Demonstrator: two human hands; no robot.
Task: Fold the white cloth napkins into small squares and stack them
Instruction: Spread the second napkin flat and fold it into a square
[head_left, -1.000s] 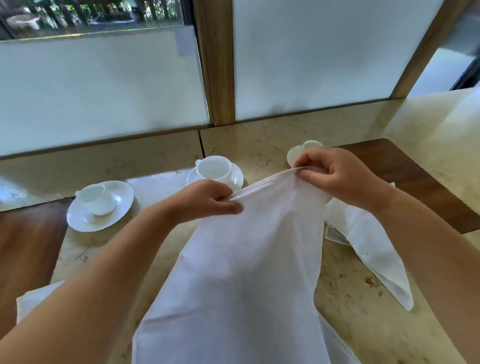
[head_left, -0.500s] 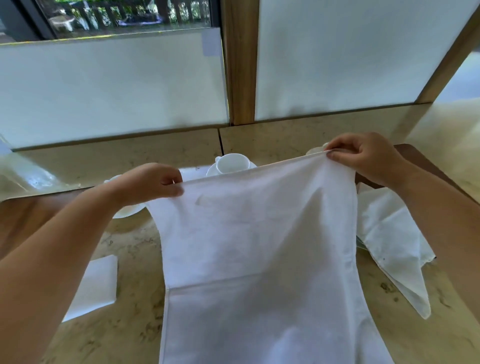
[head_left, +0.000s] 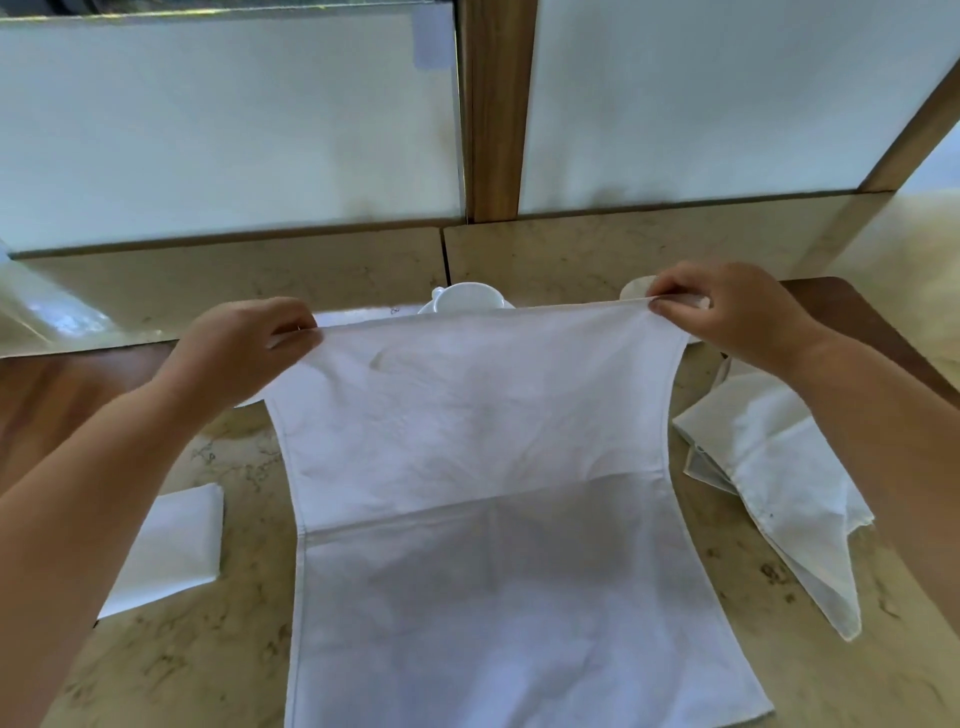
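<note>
A large white cloth napkin (head_left: 483, 457) is stretched wide in front of me, its lower part lying on the marble table (head_left: 208, 665). My left hand (head_left: 244, 343) pinches its upper left corner and my right hand (head_left: 727, 312) pinches its upper right corner, so the top edge is taut. A crease runs across the napkin's middle. A folded white napkin square (head_left: 166, 551) lies on the table at the left. A loose, crumpled white napkin (head_left: 779, 478) lies at the right.
A white cup on a saucer (head_left: 470, 299) stands just behind the napkin's top edge, and another cup is partly hidden behind my right hand. Dark wooden table sections (head_left: 852, 317) flank the marble. Frosted window panels and a wooden post rise beyond the ledge.
My hands have moved apart, spreading the napkin from a bunched strip to full width. The top edge is now taut and level.
</note>
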